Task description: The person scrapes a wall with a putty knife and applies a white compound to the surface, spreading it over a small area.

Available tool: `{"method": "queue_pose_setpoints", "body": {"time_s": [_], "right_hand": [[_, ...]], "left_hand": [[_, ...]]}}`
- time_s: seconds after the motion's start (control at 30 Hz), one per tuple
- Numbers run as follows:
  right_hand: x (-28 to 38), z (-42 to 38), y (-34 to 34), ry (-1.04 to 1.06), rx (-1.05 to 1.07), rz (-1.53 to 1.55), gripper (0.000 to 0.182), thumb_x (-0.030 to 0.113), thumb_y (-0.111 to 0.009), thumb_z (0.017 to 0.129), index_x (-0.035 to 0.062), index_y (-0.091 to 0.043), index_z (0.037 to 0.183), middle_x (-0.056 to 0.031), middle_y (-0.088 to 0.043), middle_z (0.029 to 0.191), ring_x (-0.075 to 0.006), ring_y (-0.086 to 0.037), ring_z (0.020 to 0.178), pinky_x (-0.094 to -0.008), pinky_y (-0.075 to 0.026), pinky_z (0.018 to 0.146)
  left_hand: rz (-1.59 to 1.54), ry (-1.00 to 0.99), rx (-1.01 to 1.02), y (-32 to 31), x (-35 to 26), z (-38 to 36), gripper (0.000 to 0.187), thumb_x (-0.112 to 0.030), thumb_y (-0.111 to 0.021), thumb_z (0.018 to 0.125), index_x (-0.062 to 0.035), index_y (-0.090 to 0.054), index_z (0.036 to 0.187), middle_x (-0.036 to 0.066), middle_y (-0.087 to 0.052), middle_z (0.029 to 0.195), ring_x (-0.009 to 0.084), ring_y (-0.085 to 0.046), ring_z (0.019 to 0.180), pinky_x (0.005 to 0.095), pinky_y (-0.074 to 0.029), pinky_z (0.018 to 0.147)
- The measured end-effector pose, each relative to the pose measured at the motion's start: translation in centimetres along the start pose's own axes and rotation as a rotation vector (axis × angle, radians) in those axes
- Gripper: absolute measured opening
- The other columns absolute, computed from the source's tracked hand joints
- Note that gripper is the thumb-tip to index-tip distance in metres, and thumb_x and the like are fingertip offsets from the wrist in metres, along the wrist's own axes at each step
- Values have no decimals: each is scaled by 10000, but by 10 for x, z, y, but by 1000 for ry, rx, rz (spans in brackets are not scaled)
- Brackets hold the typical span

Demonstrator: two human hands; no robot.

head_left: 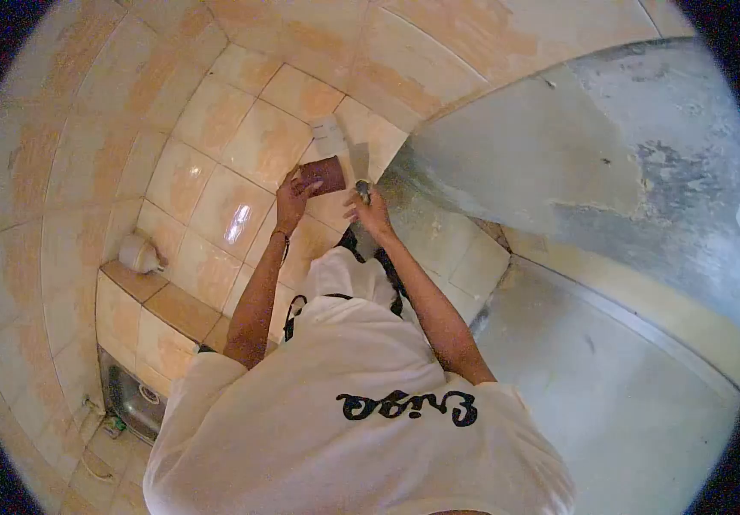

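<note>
My left hand (293, 193) has its fingers closed on the near left edge of a flat, dark red-brown rectangular piece (324, 174) that looks like sandpaper. Close beside it, my right hand (372, 213) grips a putty knife (359, 160) by its dark handle, with the grey blade pointing away from me. The blade overlaps the tiled surface (254, 142) in this view. Just beyond the red-brown piece, a pale whitish rectangular item (330, 134) lies against the tiles.
A grey, patchy plastered wall (550, 146) curves along the right, with a ledge (627, 309) below it. On the left, a rounded white object (138, 254) stands on a tiled ledge (168, 305), above a metal sink (130, 390). Glossy tiles cover the left wall.
</note>
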State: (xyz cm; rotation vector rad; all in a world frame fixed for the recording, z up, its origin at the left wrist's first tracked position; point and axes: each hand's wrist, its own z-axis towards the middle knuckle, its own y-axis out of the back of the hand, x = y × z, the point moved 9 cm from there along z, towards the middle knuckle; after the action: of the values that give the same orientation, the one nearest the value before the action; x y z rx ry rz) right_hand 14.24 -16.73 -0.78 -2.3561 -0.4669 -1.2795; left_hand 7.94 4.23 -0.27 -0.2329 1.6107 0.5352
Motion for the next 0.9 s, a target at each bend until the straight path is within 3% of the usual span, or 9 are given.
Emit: {"method": "queue_pose_setpoints", "body": {"time_s": [0.07,0.17,0.27,0.33,0.37,0.57,0.7,0.77,0.9], "right_hand": [[7,-8,3,-13,-23,-184,622,251,-649,998,79,-366,1525,-95,-675,852,-154,-652,607,-317,-516,524],[44,-48,20,-74,-82,-364,623,239,-647,1001,77,-370,1535,-36,-623,809,-111,-553,580,-295,-437,511],[30,-58,49,15,-184,-391,618,292,-620,1024,76,-367,1545,16,-559,764,-93,-486,587,-275,-388,521],[103,-109,37,-152,-142,-58,626,371,-588,1038,106,-360,1557,45,-507,731,-81,-470,601,-258,-378,527],[102,-114,48,-118,-158,20,615,427,-534,1056,146,-340,1567,53,-467,717,-77,-441,580,-255,-356,507],[235,-199,70,111,24,616,559,276,-603,1019,305,-381,1531,-17,-424,807,-94,-419,587,-205,-338,436],[343,-250,69,368,220,725,571,342,-615,1018,287,-348,1520,-1,-409,765,-67,-390,536,-197,-313,364],[384,-265,68,473,336,799,440,384,-596,1024,281,-445,1424,-1,-392,743,-60,-370,501,-188,-290,328],[456,-294,86,632,76,619,346,420,-524,1054,184,-501,1307,2,-382,715,-40,-328,465,-166,-260,316]], "left_hand": [[-46,222,-14,4,24,1,730,-165,-834,849,15,-463,1452,142,-729,1006,200,-711,902,293,-570,814],[61,238,-32,-1,-30,-5,651,-153,-822,860,27,-505,1398,167,-685,1073,185,-671,974,301,-565,811],[129,18,-154,17,-44,-9,611,-171,-808,872,36,-521,1369,207,-623,1202,224,-619,1079,352,-541,882],[351,47,-186,18,-70,-3,608,-213,-794,886,41,-520,1365,223,-562,1294,283,-561,1186,397,-484,979],[367,-162,-232,18,-64,-2,618,-254,-784,895,48,-516,1363,211,-584,1232,329,-550,1196,408,-439,1032],[241,-245,-51,-47,-256,45,697,-173,-780,866,3,-431,1444,208,-444,1357,359,-482,1261,462,-406,1086],[365,-598,-50,-103,-414,49,806,-106,-826,802,-66,-405,1488,201,-412,1430,380,-417,1354,476,-379,1126],[275,-913,-49,-126,-496,41,881,-180,-866,783,-96,-388,1518,210,-384,1483,386,-370,1403,480,-358,1149],[351,-1173,-126,-170,-582,42,1056,-369,-907,719,-112,-320,1558,204,-274,1593,427,-268,1465,569,-257,1197]]}}
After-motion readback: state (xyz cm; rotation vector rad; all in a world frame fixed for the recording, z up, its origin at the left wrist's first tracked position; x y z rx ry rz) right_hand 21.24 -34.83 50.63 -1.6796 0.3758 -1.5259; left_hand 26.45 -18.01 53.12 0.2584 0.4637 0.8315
